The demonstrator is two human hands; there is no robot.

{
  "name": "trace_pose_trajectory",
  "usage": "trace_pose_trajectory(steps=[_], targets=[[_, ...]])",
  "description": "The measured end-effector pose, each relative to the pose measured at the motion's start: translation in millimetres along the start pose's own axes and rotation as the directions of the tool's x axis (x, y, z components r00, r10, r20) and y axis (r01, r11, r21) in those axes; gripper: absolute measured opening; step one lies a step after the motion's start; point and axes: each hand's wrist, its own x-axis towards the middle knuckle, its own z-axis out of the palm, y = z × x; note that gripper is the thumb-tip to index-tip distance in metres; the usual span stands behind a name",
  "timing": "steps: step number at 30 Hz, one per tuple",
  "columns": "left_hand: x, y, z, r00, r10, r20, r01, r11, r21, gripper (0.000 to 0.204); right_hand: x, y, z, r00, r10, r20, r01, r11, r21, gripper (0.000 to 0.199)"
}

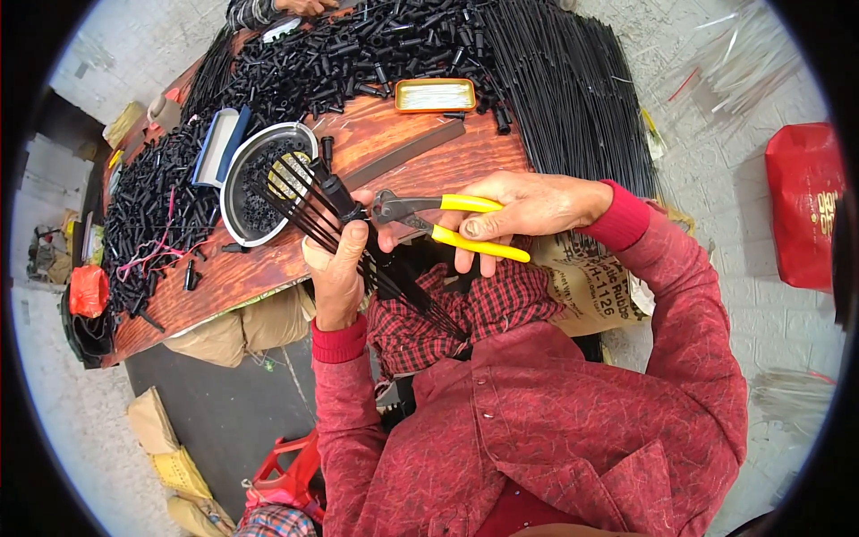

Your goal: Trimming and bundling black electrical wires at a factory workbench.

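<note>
The left hand [336, 274] (behind black rods [392, 285]) is partly hidden.

Dark lettering on tan sack [591, 291], gold lettering on red bag [799, 206].

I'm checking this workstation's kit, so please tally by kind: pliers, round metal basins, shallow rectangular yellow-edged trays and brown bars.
Pliers: 1
Round basin: 1
Yellow-edged tray: 1
Brown bar: 1
Total: 4

Workshop: pliers [447, 235], heaped black parts [353, 55]
</note>
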Motion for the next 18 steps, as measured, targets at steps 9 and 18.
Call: trace_pose_trajectory(steps=[9, 18], targets=[[-7, 8, 9, 1.0, 0.022, -0.001, -0.022, 0.999, 0.038, 0.031, -3, -2, 2, 0.999, -0.034, 0.041, 0.036, 0.998, -0.048, 0.049], [-10, 10, 9, 0.997, 0.056, 0.046, -0.059, 0.997, 0.055, 0.03, -9, -12, 2, 0.998, -0.003, 0.059, 0.007, 0.997, -0.079, 0.048]])
